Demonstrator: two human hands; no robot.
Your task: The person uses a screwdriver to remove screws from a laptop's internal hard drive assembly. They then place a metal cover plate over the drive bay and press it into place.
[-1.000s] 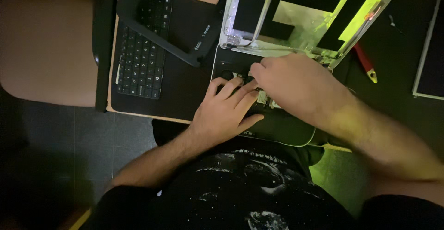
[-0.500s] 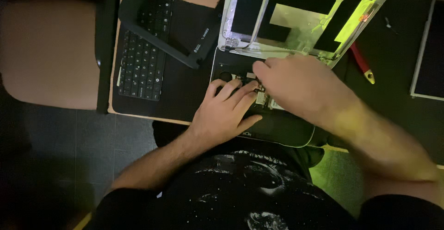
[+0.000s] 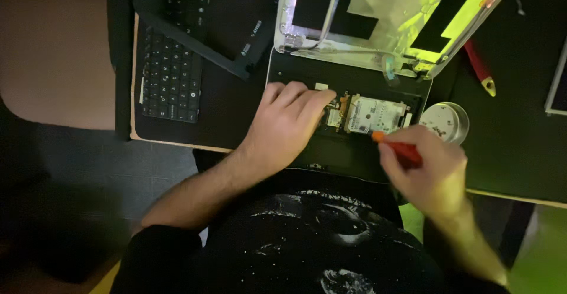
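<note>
An opened laptop base (image 3: 360, 81) lies on the desk in front of me, its hard drive (image 3: 373, 114) and a small circuit board (image 3: 334, 117) exposed. My left hand (image 3: 286, 125) rests flat on the base, fingertips touching the board's left edge. To the right, my right hand (image 3: 428, 173) grips a red-handled screwdriver (image 3: 397, 147) with an orange tip end, held just below the drive. The laptop's lid frame (image 3: 331, 34) stands open behind.
A black keyboard (image 3: 171, 63) and a dark panel (image 3: 236, 28) lie at the left. A small round clear dish (image 3: 444, 121) holding tiny screws sits right of the drive. Another red screwdriver (image 3: 479, 66) lies at the far right, near a pale panel edge (image 3: 558, 81).
My right hand has pulled back from over the laptop base toward me and now holds a screwdriver, uncovering the drive. The left hand has stayed on the base.
</note>
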